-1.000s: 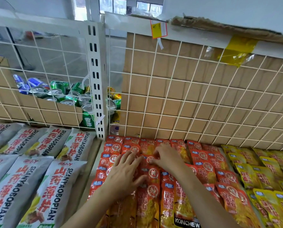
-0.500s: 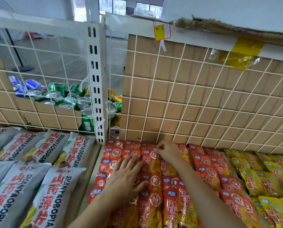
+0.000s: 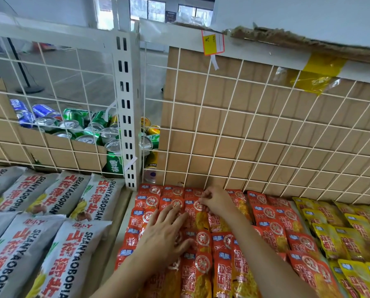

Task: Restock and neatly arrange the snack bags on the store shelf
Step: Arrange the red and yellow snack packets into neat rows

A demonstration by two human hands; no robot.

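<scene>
Snack bags (image 3: 201, 239) lie in overlapping rows on the shelf, right of the upright post (image 3: 127, 117). SHANYAOBOPIAN bags (image 3: 72, 244) lie left of the post; a further bag type (image 3: 341, 237) lies at far right. The wire grid (image 3: 203, 117) stands behind all rows, with cans (image 3: 72, 117) behind it at left. The left hand (image 3: 164, 235) rests flat on the snack bags; the right hand (image 3: 217, 203), behind it, appears to pinch one.

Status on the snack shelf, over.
Left hand flat on red bags. Right hand pinches back-row bag. Nothing in the way.
</scene>
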